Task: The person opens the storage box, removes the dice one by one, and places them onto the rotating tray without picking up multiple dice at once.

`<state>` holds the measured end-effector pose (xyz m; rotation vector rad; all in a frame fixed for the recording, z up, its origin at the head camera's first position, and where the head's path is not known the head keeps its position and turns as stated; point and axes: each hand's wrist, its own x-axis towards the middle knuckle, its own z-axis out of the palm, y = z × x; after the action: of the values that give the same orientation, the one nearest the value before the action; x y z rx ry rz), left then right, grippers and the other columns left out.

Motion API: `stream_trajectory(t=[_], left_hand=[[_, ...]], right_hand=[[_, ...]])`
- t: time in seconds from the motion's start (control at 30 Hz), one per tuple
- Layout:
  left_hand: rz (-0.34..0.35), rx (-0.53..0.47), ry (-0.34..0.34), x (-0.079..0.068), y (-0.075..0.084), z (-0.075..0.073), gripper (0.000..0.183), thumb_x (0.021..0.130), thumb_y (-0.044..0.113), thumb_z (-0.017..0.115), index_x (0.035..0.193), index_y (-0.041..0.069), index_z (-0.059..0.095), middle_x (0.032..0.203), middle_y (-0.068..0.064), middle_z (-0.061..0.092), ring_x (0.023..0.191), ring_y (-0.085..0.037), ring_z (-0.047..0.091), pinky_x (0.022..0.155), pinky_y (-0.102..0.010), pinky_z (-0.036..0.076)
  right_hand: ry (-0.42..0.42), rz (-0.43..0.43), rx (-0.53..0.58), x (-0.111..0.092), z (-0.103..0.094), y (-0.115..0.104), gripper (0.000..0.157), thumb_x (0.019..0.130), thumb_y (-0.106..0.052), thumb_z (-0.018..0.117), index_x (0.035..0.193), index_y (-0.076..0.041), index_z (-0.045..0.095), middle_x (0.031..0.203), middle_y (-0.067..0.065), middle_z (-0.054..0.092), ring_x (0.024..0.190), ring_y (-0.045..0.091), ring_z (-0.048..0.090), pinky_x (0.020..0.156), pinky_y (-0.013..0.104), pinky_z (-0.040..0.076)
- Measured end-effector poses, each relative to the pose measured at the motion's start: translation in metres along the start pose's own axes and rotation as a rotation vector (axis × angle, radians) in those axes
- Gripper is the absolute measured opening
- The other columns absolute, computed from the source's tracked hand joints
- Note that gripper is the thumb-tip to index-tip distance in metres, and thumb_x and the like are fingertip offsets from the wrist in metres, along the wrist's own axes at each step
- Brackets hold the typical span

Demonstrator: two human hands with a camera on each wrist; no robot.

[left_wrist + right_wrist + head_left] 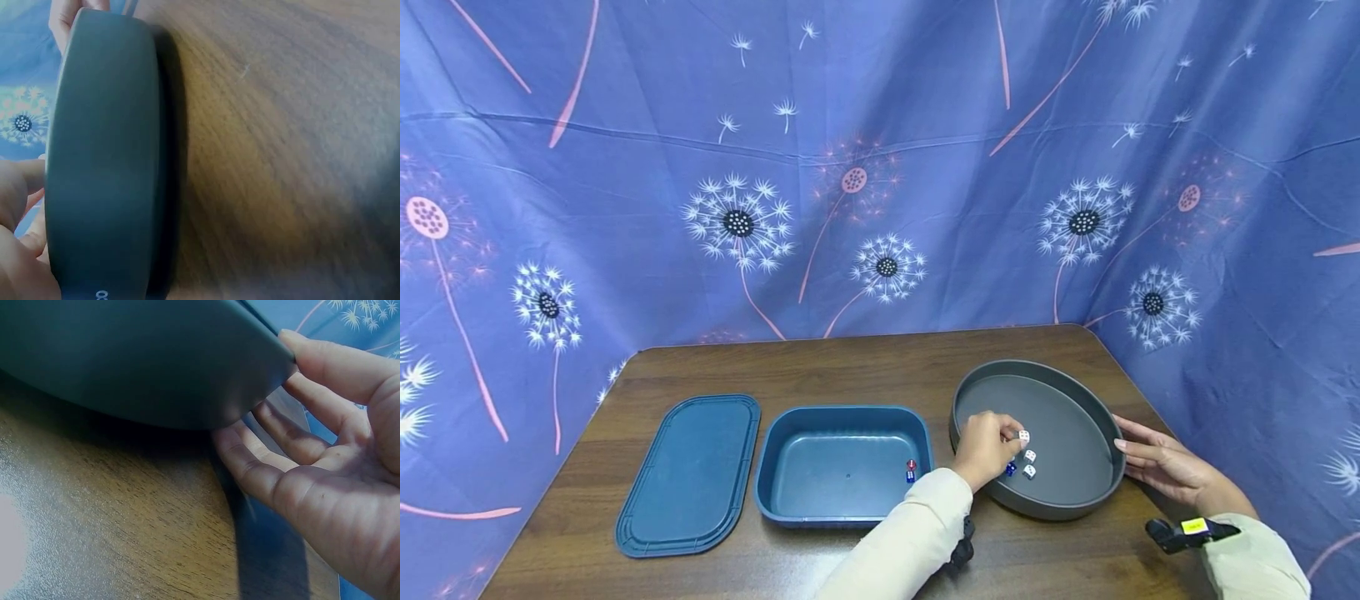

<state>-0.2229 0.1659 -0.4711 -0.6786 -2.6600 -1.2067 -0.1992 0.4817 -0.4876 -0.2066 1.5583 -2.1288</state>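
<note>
My left hand (987, 446) reaches over the near left rim of a dark grey round pan (1075, 450). Thumb and fingertips pinch a white die (1024, 436). Below it, on the pan's floor, lie two more white dice, one the nearer white die (1029, 472), beside blue dice (1011, 468) partly covered by the hand. At the pan's right side is my right hand (1172, 467), gripping the wall. In the right wrist view its thumb (337, 365) rests at the rim, and the other fingers (250, 462) bend in against the lower edge.
A teal rectangular box (842, 412) stands left of the pan, with a red die (912, 464) and a blue die (911, 477) at its right end. Farther left lies a teal lid (688, 475). A patterned cloth (880, 167) hangs behind the wooden table (820, 367).
</note>
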Motion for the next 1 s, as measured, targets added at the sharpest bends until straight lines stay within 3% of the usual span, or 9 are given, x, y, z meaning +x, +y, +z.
stream_trajectory(t=[0.47,1.0], left_hand=[[0.039,0.390,0.054,-0.004,-0.002,0.014,0.014,0.076,0.035,0.079,0.089,0.032,0.076,0.074,0.015,0.059,0.072,0.000,0.054,0.062,-0.016,0.041],[0.026,0.430,0.047,-0.005,-0.003,0.016,0.015,0.076,0.037,0.079,0.089,0.033,0.076,0.078,0.017,0.062,0.076,-0.001,0.056,0.067,-0.017,0.044]], right_hand=[[-0.014,-0.016,0.000,0.000,-0.001,0.002,0.049,0.102,-0.001,0.034,0.120,-0.037,0.062,0.119,-0.014,0.062,0.110,0.010,0.061,0.089,0.027,0.050],[-0.051,-0.019,0.023,-0.001,0.000,0.002,0.049,0.102,-0.001,0.033,0.122,-0.036,0.061,0.121,-0.014,0.062,0.112,0.010,0.060,0.091,0.028,0.049]])
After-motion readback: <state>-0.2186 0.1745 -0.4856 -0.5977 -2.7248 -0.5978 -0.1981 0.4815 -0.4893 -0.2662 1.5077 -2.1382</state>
